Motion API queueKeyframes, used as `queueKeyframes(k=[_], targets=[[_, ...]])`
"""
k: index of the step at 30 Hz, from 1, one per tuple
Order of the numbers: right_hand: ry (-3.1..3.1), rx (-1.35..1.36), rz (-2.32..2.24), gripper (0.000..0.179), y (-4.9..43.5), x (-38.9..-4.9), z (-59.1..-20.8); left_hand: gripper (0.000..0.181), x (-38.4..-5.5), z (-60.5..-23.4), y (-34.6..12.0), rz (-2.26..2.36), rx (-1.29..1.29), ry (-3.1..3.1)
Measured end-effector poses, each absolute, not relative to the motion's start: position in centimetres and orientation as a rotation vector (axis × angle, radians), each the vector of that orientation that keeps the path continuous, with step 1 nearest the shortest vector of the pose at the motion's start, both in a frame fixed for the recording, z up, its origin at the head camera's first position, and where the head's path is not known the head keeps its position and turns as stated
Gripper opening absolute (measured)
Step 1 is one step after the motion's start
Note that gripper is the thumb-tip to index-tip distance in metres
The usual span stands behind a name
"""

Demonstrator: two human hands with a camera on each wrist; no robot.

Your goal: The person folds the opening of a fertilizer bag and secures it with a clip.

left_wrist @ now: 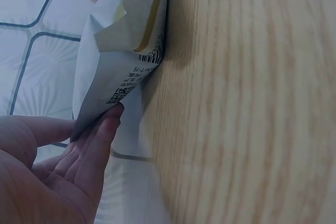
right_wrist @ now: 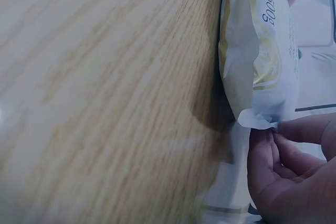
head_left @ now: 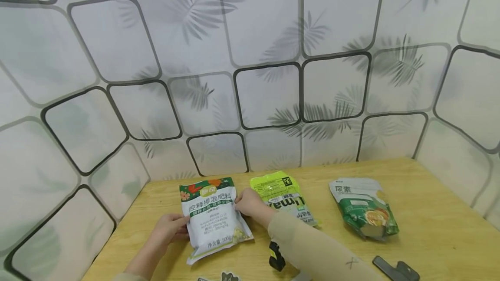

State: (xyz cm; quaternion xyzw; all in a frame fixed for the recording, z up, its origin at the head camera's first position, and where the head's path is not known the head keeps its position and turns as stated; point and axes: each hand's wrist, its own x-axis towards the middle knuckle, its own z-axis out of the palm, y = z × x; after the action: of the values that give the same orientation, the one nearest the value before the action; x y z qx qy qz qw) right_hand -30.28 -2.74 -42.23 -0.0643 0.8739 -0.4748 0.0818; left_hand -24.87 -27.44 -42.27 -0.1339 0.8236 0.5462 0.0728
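Note:
A white and green fertilizer bag (head_left: pixel 212 220), marked 500g, leans back on the left part of the table with its printed front towards me. My left hand (head_left: pixel 170 227) holds its left edge, thumb in front and fingers behind, as the left wrist view shows at the bag's side (left_wrist: pixel 113 72). At the opposite edge, my right hand (head_left: pixel 251 205) pinches the bag between thumb and fingers. In the right wrist view that grip is on a crinkled edge of the bag (right_wrist: pixel 268 77). Behind my right forearm lies a yellow-green bag (head_left: pixel 275 187), partly covered.
A white and green bag with an orange fruit picture (head_left: pixel 367 211) stands at the right on the wooden table (head_left: pixel 433 211). Near the front edge are a black and yellow object (head_left: pixel 276 257), a dark grey tool-like piece (head_left: pixel 396 269) and a partly cut-off dark item (head_left: pixel 229 276). Patterned fabric walls enclose the table.

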Motion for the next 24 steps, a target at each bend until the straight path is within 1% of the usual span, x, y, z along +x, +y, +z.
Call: queueKeyframes(k=[4,8,10,16,24], targets=[[2.583,-0.165,-1.463,0.032,-2.7,-30.2,-42.0,0.038,-24.7,-42.1,-27.6,1.658,-0.406,2.474],[2.559,-0.142,-1.507,0.018,-2.6,-30.0,-41.7,0.037,-24.6,-41.9,-27.8,1.666,-0.409,2.468],[2.556,-0.133,-1.51,0.014,-2.6,-29.9,-41.5,0.036,-24.5,-41.9,-27.9,1.671,-0.412,2.464],[2.542,-0.111,-1.513,0.011,-2.6,-29.7,-41.3,0.032,-24.3,-41.6,-27.9,1.68,-0.391,2.462],[2.521,-0.113,-1.538,0.007,-2.3,-30.0,-41.2,0.032,-24.4,-41.3,-28.0,1.682,-0.334,2.476]])
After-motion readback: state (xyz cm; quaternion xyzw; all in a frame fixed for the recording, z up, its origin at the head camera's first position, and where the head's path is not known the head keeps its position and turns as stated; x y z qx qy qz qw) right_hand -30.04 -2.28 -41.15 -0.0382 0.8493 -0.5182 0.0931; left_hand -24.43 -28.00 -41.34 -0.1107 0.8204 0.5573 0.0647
